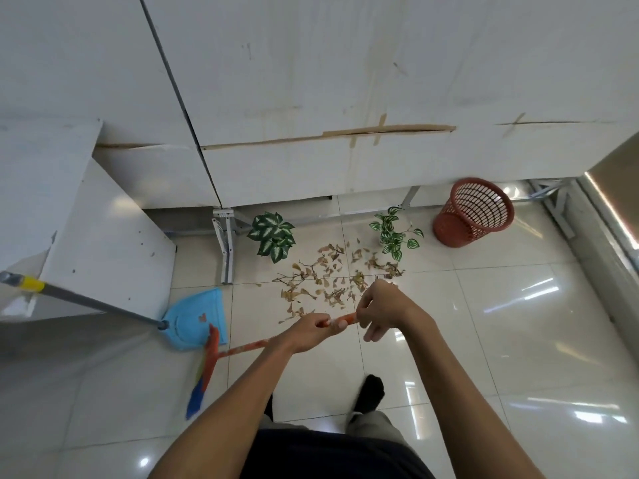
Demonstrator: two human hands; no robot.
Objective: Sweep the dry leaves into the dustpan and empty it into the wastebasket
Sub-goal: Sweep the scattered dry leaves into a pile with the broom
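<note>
Across the tiled floor (484,340), towards its far edge, dry leaves (328,285) lie scattered between the red wastebasket (473,212) on their right and the blue dustpan (197,319) on their left, its mouth facing them, seemingly to receive them. The left hand (311,331) grips the broom (242,349) handle and the right hand (383,312) pinches its top end, probably to steer a sweep. No writing is legible.

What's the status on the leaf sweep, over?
Left hand and right hand grip broom. Dry leaves scattered, unswept; dustpan stands left. Left plant and right plant border pile.
</note>
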